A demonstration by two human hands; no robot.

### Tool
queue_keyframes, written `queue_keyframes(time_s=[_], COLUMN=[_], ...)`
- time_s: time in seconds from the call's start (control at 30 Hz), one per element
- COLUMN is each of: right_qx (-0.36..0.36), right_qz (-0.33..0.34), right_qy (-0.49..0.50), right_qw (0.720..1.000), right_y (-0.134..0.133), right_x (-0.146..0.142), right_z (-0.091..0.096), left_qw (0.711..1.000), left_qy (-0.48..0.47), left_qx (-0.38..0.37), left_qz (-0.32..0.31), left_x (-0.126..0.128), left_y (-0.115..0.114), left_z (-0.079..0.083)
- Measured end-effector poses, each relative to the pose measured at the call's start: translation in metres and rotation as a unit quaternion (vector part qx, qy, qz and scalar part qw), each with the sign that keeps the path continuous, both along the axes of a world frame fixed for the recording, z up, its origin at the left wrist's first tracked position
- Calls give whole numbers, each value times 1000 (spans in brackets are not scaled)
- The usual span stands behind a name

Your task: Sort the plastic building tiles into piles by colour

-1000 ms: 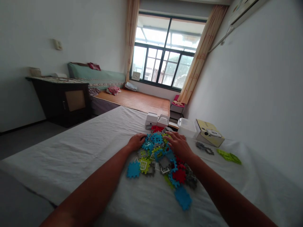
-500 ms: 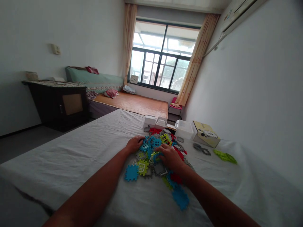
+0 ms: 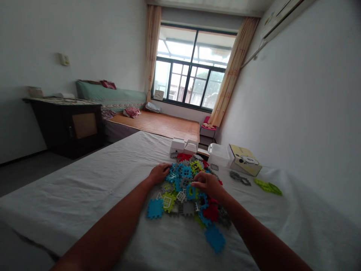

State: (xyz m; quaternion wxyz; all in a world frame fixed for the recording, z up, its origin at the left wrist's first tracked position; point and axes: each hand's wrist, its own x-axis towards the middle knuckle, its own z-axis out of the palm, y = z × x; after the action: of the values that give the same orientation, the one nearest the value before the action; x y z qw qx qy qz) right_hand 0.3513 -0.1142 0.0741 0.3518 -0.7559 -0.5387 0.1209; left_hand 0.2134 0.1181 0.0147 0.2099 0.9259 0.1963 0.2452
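A heap of interlocking plastic building tiles (image 3: 186,171) in blue, red, grey and lime lies on the white sheet. My left hand (image 3: 160,173) rests at the heap's left edge, fingers stretched loosely over the outer tiles; nothing shows in it. Over the heap's right side, my right hand (image 3: 208,183) has thumb and fingers pinched at a blue tile with an opening (image 3: 191,191). Below it are a white window-frame piece (image 3: 181,195) and a grey square tile (image 3: 188,208). Nearer me lie a lime tile (image 3: 169,202) and two flat blue tiles, left (image 3: 155,208) and right (image 3: 215,238).
Small white boxes (image 3: 177,145), a clear plastic bin (image 3: 219,154) and a yellow carton (image 3: 245,159) stand behind the heap. To the right lie grey ring pieces (image 3: 239,178) and lime tiles (image 3: 267,186). A wall borders the right side.
My right hand has lifted slightly and shifted right, its fingers drawn together at the blue tile. More of the white and grey pieces below now shows. My left hand stays in place.
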Motion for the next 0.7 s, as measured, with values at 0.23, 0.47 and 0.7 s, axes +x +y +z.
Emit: queue_keyframes(time_s=[0.23,0.47,0.7], right_qx=[63,265,391], right_qz=[-20,-283,-523], right_qy=[82,234,195], right_qw=[994,892,732], right_y=[-22,-82,-195], right_x=[43,164,261], right_z=[4,-15,-57], left_qw=[1000,1000,1000], left_qy=[1,7,15], left_qx=[12,20,14], left_qz=[-15,-16,-9], left_x=[-1,1,2], left_y=[0,8,9], left_z=[4,1,2])
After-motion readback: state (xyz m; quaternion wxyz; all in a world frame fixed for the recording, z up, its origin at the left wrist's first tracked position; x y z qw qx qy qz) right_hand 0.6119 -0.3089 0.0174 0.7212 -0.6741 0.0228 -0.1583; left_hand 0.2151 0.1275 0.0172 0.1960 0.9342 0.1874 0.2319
